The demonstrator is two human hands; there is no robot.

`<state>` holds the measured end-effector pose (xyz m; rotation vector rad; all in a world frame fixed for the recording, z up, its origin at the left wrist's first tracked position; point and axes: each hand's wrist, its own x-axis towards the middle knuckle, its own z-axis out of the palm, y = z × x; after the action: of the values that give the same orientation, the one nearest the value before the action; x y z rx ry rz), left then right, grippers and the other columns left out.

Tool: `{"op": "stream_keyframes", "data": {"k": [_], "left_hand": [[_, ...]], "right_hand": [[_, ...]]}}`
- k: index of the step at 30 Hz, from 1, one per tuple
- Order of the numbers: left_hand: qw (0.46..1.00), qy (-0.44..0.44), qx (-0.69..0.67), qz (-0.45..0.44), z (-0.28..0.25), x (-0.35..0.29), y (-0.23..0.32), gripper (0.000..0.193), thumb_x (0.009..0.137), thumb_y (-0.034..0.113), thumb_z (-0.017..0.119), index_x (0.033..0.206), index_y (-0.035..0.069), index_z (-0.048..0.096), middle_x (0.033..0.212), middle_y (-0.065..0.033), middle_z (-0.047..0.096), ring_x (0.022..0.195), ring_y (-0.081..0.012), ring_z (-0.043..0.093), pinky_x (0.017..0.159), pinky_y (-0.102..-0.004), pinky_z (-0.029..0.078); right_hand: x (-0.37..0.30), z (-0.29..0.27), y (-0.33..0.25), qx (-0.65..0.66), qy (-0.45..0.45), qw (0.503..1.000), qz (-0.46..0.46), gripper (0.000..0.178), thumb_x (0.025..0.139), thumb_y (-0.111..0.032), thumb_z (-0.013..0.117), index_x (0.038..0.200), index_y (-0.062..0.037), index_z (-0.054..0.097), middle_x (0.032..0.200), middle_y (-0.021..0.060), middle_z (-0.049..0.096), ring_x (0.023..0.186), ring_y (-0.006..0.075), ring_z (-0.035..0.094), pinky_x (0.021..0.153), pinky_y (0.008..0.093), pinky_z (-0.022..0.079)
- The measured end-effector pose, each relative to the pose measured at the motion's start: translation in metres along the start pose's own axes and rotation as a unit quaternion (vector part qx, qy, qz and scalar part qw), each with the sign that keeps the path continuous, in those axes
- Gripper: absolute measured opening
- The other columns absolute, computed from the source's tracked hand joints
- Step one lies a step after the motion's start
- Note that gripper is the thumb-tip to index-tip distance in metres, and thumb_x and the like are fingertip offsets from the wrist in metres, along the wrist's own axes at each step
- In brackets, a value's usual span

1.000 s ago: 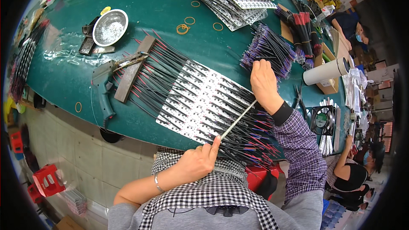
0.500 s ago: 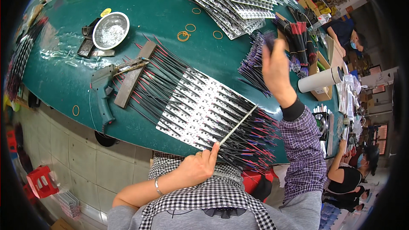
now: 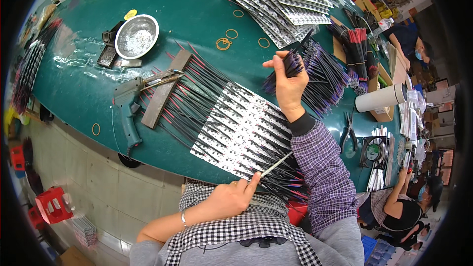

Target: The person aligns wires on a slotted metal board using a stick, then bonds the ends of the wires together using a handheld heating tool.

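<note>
1. Landmark: the fan of silver strips [image 3: 241,133] with black leads, lying on the green table [image 3: 197,10]. Every place below is told from it.
2. Far left of the fan and up, a round metal bowl [image 3: 136,36] holds pale, glittery scraps; what they are is too small to tell.
3. Just left of the fan, a green hand tool [image 3: 129,106] and a flat bar [image 3: 165,88] lie across the lead ends.
4. At the fan's near edge, the left hand [image 3: 229,199] is clenched around one thin strip [image 3: 276,163], thumb and fingertips pinching its lower end. In my judgement, a low, firm pinch keeps the strip from twisting as it goes among the others.
5. Above the fan's right side, the right hand [image 3: 288,83] is raised, its fingers grasping a small bunch of wires [image 3: 290,66] with purple tips, drawn from the loose pile of wires [image 3: 327,81] just right of it. Holding the bunch near its ends should keep the tips level.
6. Further right, a white tube [image 3: 379,97] lies on its side; its contents are hidden.
7. Right of the fan's lower end stands a small black fan unit [image 3: 373,151], beside pliers [image 3: 349,130].
</note>
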<state>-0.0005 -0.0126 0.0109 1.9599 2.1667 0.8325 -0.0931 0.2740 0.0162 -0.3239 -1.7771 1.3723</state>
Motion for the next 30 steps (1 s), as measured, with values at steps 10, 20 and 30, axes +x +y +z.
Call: {"op": "stream_keyframes", "data": {"k": [10,20,30], "left_hand": [[0.931,0.105,-0.233,-0.261,-0.114,-0.049,-0.063,0.044,0.085,-0.007,0.069,0.128,0.003,0.071,0.069,-0.0049,0.059,0.054,-0.0137,0.046,0.05,-0.0311,0.039],[0.932,0.127,0.074,-0.332,-0.042,0.043,-0.112,0.034,0.104,0.006,0.052,0.134,-0.006,0.06,0.129,-0.023,0.067,0.114,-0.0392,0.066,0.093,-0.0399,0.051],[0.932,0.13,0.254,-0.223,-0.052,0.046,-0.107,0.029,0.101,0.029,0.059,0.111,0.01,0.078,0.083,-0.0154,0.075,0.062,-0.0355,0.068,0.053,-0.0456,0.051]], "right_hand": [[0.0,-0.015,0.0,0.046,0.072,0.996,-0.012,0.006,0.101,-0.004,0.064,0.103,-0.0032,0.058,0.083,0.0035,0.064,0.073,0.0105,0.064,0.067,0.0249,0.053],[-0.002,-0.019,-0.003,-0.054,0.089,0.995,-0.016,0.022,0.099,-0.021,0.068,0.1,-0.0019,0.058,0.08,0.0109,0.059,0.067,0.019,0.058,0.061,0.035,0.048],[-0.013,-0.021,0.01,-0.079,0.055,0.989,-0.109,0.021,0.093,-0.007,0.068,0.102,-0.0015,0.05,0.082,0.0172,0.057,0.073,0.0375,0.059,0.066,0.0437,0.044]]}}
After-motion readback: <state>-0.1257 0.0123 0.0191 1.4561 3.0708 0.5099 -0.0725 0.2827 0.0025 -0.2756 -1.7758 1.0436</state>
